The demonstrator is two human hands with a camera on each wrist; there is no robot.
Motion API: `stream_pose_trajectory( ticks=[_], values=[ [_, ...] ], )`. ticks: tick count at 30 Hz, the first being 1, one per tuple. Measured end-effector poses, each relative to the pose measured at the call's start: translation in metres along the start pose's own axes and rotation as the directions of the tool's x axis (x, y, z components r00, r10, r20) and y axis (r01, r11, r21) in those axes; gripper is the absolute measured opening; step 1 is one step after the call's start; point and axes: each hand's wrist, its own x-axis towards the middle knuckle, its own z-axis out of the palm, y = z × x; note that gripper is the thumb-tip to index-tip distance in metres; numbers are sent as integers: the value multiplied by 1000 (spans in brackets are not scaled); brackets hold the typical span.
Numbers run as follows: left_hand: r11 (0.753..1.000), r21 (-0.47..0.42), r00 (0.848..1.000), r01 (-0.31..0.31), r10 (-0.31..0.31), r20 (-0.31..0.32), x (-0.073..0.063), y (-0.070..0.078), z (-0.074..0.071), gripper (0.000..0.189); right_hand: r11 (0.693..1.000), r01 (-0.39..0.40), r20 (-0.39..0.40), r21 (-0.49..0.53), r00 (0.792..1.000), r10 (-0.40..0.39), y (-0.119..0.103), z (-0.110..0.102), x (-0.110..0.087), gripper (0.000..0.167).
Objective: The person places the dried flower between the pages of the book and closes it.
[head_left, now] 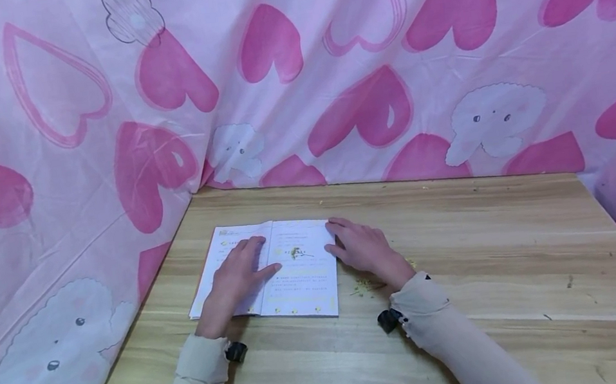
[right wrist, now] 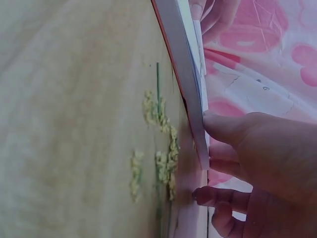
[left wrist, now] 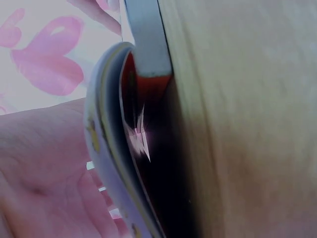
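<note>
An open book (head_left: 303, 287) with printed white pages lies on the wooden table. A small yellow flower sprig (head_left: 296, 254) with a thin stem lies on its right page. My left hand (head_left: 234, 276) rests across the left page, fingers spread and thumb reaching over the fold. At the book's right edge is my right hand (head_left: 363, 246), its thumb touching the page edge and its fingers extended by the upper corner. The right wrist view shows that thumb against the edge of the book (right wrist: 185, 64). In the left wrist view the book's lower pages (left wrist: 106, 144) bow upward beside the palm.
More yellow flower sprigs (right wrist: 166, 153) lie on the table beside the book, partly under my right wrist. A pink curtain (head_left: 281, 118) with hearts hangs along the back and left of the wooden table (head_left: 496, 245). A few small dark bits are scattered at the right.
</note>
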Motion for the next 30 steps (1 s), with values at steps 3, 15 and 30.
stream_pose_trajectory(
  ticks=[3,15,30],
  values=[
    [1000,0,1000,-4,4,-7,-1,1,0,75,1000,-6,1,-12,1000,6,0,-1,-1,63],
    [995,83,996,-51,57,-75,0,9,0,73,1000,-23,14,9,1000,23,1,-2,-1,64],
    [929,129,921,-347,363,-139,-27,66,19,44,1000,-6,19,28,1000,5,4,-3,0,63]
  ],
)
